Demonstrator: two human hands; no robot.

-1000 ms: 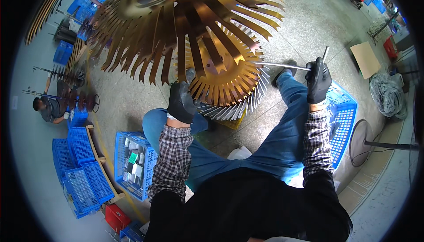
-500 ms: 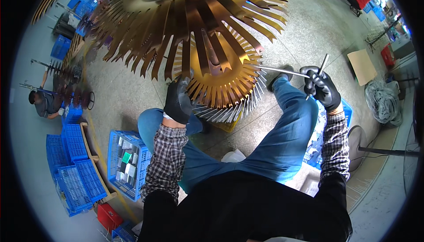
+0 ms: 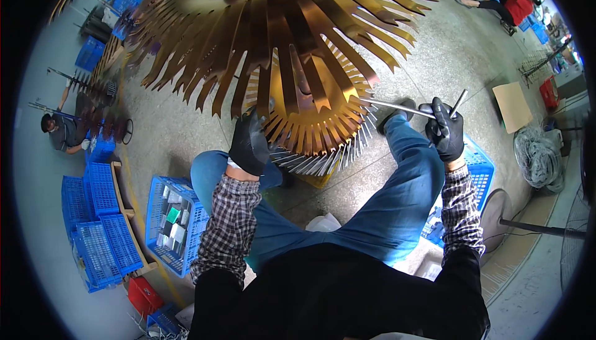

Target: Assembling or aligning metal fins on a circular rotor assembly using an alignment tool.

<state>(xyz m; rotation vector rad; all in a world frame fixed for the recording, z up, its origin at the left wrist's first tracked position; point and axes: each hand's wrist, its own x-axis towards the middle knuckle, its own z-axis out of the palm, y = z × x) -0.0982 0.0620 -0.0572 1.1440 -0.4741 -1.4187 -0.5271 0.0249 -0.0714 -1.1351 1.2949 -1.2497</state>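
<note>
A large gold metal disc [image 3: 217,36] with long notched fins around its rim fills the top of the view. Below it is a smaller gold finned disc [image 3: 310,130], with a fringe of silvery strips under its near edge. My black-gloved left hand [image 3: 249,144] is closed at the left edge of the smaller disc; its fingertips are partly hidden by the fins. In my gloved right hand [image 3: 446,132] is a T-handle wrench [image 3: 397,106], its bar crossing the fist. The thin shaft points left, its tip against or just in front of the smaller disc's right fins.
A blue crate [image 3: 177,222] of small boxes stands left of my knee, with stacked blue crates [image 3: 102,247] beyond. Another blue crate [image 3: 475,169] is by my right leg. Cardboard [image 3: 513,107] and bundled clear plastic [image 3: 537,154] lie right. Two people sit farther off.
My right hand has lowered and shifted slightly left, and the wrench's bar leans further right. My left hand stays at the smaller disc. The whole view has shifted a little.
</note>
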